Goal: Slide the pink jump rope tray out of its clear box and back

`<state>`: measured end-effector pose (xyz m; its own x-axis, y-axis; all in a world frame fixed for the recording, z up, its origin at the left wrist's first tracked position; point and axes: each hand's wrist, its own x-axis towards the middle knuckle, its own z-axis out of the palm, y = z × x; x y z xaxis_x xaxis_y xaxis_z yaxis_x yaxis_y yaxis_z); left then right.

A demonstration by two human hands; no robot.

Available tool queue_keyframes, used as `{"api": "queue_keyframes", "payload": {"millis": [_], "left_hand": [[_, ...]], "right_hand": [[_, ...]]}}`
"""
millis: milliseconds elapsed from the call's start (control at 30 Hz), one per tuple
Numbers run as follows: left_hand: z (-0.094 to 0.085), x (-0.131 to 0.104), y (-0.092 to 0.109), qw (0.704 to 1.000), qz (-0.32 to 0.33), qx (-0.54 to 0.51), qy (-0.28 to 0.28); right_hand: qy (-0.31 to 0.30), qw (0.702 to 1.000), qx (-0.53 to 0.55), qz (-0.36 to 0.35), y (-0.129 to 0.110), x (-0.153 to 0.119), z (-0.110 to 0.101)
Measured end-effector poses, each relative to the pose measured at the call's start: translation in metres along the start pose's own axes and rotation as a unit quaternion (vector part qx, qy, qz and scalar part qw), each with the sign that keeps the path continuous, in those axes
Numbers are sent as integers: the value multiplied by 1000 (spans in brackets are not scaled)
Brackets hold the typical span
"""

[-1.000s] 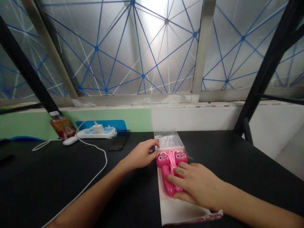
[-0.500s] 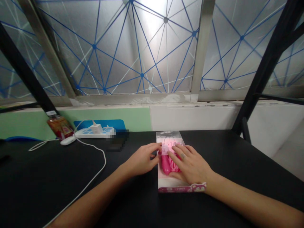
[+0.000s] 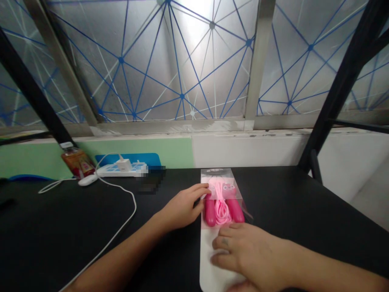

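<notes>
A pink jump rope [image 3: 223, 211] with two darker pink handles lies in a flat package [image 3: 217, 173] with a clear plastic cover. A white panel [image 3: 209, 259] extends from the package toward me. My left hand [image 3: 186, 203] grips the package's left side, its fingertips on the clear plastic and the thumb lower at the edge. Over the white panel rests my right hand [image 3: 246, 251], fingers apart and slightly bent, a ring mark on one finger. It hides the panel's right part, and its thumb is partly cut off by the lower frame edge.
Left on the black table [image 3: 170, 259] are a white power strip [image 3: 112, 170] with a plugged charger [image 3: 123, 164], a white cable [image 3: 133, 202] and a bottle [image 3: 77, 160]. Black frame posts [image 3: 326, 105] rise at both sides before a patterned window [image 3: 182, 61].
My right hand has moved from the jump rope down toward me. The white panel now extends forward from the package, and both handles show. My left hand stays almost in place.
</notes>
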<state>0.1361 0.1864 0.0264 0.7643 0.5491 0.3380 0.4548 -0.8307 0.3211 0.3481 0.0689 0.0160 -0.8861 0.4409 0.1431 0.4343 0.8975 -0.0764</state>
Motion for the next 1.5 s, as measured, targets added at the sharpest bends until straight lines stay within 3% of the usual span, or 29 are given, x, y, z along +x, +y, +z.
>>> {"api": "queue_keyframes", "payload": {"millis": [267,733,900,1033,1167,1300,1500], "left_hand": [[2,-3,-1,1000,9,-3,-11],[4,-4,-2,1000,13,-8,-12],[4,-3,-3,1000,2,-16,-16],[3,-7,-9,999,-7,-36,-13],[3,-10,-15,999,-11,-35,-22],[-1,-11,-14,998,-29,-30,-41],[-7,-17,-10,995,-19,-18,-91]], "right_hand": [[13,991,46,127,8,-4,-1],[14,982,72,175,12,-4,-1],[-9,982,99,158,12,-12,-10],[66,985,66,148,17,-16,-19],[143,966,23,216,40,-19,-12],[157,946,32,283,59,-22,5],[162,937,26,308,60,-20,12]]}}
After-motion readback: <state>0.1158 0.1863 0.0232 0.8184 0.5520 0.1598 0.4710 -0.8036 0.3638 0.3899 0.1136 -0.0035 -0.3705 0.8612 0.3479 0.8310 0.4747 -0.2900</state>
